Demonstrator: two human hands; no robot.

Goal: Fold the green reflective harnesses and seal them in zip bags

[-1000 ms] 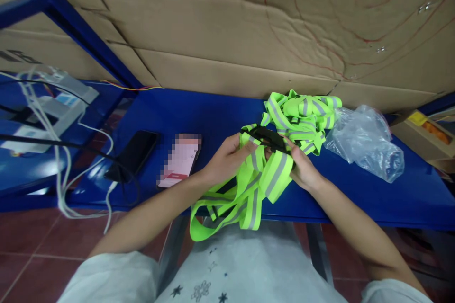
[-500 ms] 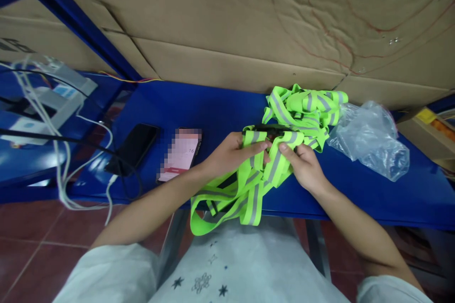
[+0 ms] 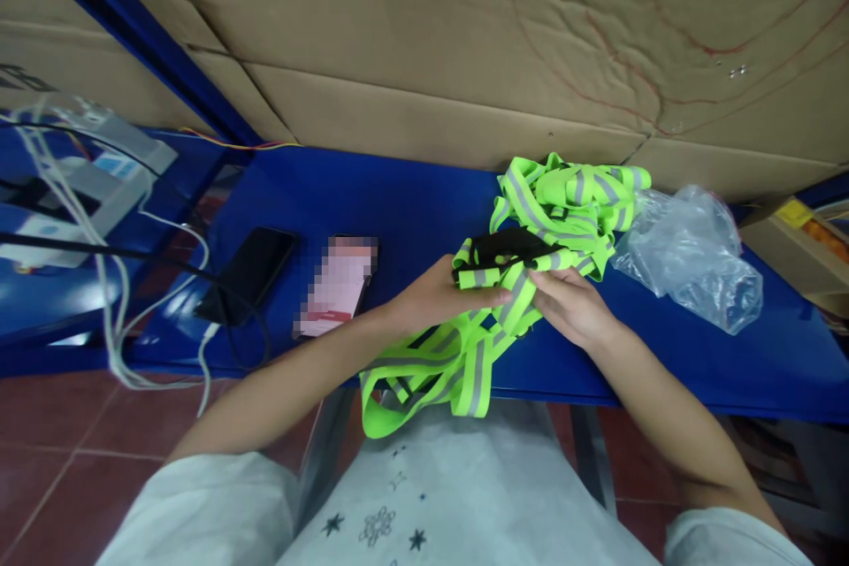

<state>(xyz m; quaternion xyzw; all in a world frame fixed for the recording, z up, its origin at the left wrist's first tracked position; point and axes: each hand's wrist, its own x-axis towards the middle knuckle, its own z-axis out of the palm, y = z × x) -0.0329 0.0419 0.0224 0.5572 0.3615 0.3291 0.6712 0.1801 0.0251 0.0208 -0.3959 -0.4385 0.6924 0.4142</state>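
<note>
A tangle of neon-green reflective vest straps (image 3: 563,203) with grey stripes lies on the blue table (image 3: 398,203); loops of it hang over the table's front edge toward my lap. My left hand (image 3: 431,296) is closed on a strap end with a black patch (image 3: 504,246) just above its fingers. My right hand (image 3: 574,309) pinches the same strap bundle from the right, fingers curled on the fabric.
A crumpled clear plastic bag (image 3: 690,256) lies right of the straps. Two phones, one dark (image 3: 248,274) and one with a lit screen (image 3: 338,283), rest at the left. White and black cables (image 3: 119,301) trail off the left shelf. Cardboard sheets (image 3: 464,44) stand behind.
The black patch has turned up into view above my left fingers. My right hand slid slightly lower and right along the strap. The camera view shifted a little.
</note>
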